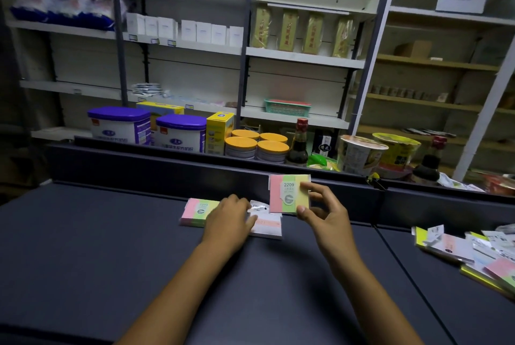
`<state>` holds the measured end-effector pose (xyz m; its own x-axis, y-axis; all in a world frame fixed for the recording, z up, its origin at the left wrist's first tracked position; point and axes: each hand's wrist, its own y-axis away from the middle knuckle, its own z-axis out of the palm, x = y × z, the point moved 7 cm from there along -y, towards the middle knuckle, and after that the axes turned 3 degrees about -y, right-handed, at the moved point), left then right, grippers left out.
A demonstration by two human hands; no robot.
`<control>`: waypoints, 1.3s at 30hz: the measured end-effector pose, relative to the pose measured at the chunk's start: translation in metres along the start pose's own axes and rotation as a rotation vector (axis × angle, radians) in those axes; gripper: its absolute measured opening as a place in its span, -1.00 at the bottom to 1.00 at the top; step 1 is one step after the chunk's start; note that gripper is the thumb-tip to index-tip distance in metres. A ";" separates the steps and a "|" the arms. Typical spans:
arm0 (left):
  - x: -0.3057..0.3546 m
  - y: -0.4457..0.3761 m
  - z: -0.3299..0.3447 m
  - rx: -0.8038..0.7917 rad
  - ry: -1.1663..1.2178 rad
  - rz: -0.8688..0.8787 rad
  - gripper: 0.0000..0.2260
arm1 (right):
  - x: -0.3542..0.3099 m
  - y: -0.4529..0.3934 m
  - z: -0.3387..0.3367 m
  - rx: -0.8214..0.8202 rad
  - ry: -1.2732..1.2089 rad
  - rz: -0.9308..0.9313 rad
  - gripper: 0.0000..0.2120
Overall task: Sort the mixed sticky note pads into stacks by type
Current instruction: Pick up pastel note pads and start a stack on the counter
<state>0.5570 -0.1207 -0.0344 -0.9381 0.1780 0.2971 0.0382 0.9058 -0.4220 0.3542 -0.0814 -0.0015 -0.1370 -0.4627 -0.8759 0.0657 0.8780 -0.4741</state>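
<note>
Head view shows, at centre left on the dark matte counter (pixel 111 247), one flat tri-colour pad stack (pixel 195 212) with the left hand (pixel 231 216) resting on it and on one white pad (pixel 267 226), fingers loosely bent. Just right, the right hand (pixel 320 205) pinches one raised pink-green-yellow pad (pixel 288 194) upright. At right edge lies one mixed pile (pixel 471 252); metal shelves (pixel 303 57) behind.

Dark grey desk (pixel 111 261) with a raised back ledge. Near the back middle lie a pink-green-yellow pad stack (pixel 195 212) and, just beside it to the right, a white pad (pixel 267 229). Loose mixed pads pile (pixel 473 255) sits at the right edge.
</note>
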 end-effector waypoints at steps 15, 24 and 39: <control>-0.143 0.024 -0.067 0.210 -0.262 -0.166 -0.72 | 0.023 -0.021 0.120 -0.174 0.007 0.070 -0.69; -0.154 0.025 -0.058 0.178 -0.297 -0.210 -0.68 | 0.048 -0.031 0.174 -0.246 0.081 0.159 -0.73; -0.157 0.025 -0.056 0.221 -0.180 -0.231 -0.77 | 0.061 -0.033 0.184 -0.342 0.483 0.087 -0.75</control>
<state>0.7249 -0.1049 -0.0438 -0.9594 -0.1102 0.2595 -0.2390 0.8059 -0.5417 0.5252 -0.1614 -0.0554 -0.5843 -0.3499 -0.7323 -0.2146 0.9368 -0.2764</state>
